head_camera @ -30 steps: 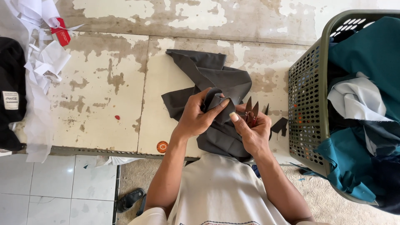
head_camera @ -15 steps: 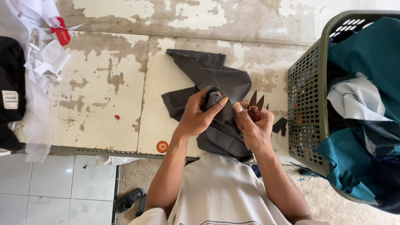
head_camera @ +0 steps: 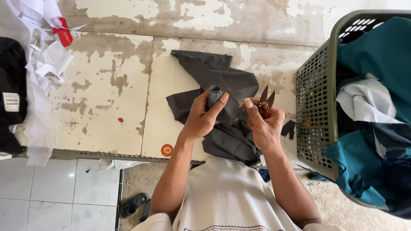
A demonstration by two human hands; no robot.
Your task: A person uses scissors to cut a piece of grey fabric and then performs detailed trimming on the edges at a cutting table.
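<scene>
- Head view: I take the dark grey garment (head_camera: pixel 222 102) as my landmark; it lies crumpled on the worn table (head_camera: pixel 107 85) with peeling white paint, its lower part hanging over the near edge towards the person's white shirt (head_camera: pixel 227 196).
- My left hand (head_camera: pixel 203 117) is closed around a raised fold of the grey garment at its middle, thumb pressed on top and fingers wrapped beneath.
- My right hand (head_camera: pixel 263 124) sits just right of that fold, curled shut around a small pair of thread snips (head_camera: pixel 265 100); its forefinger and thumb also touch the cloth.
- The snips' two blades stand apart in a narrow V, pointing away from me, just beside the fold; whether they touch the cloth I cannot tell.
- Right of the garment, touching the table's edge, stands an olive-green perforated laundry basket (head_camera: pixel 317 107) filled with teal, white and dark cloths (head_camera: pixel 376 85).
- Well left of the garment, at the table's far corner, lie white paper scraps (head_camera: pixel 43 64) with a red tag (head_camera: pixel 64 36), and a black garment (head_camera: pixel 12 94) at the very edge.
- Below the garment's left side, an orange round sticker (head_camera: pixel 167 150) sits on the table front.
- Further down, on the floor, a dark sandal (head_camera: pixel 132 205) lies by pale tiles (head_camera: pixel 55 192).
</scene>
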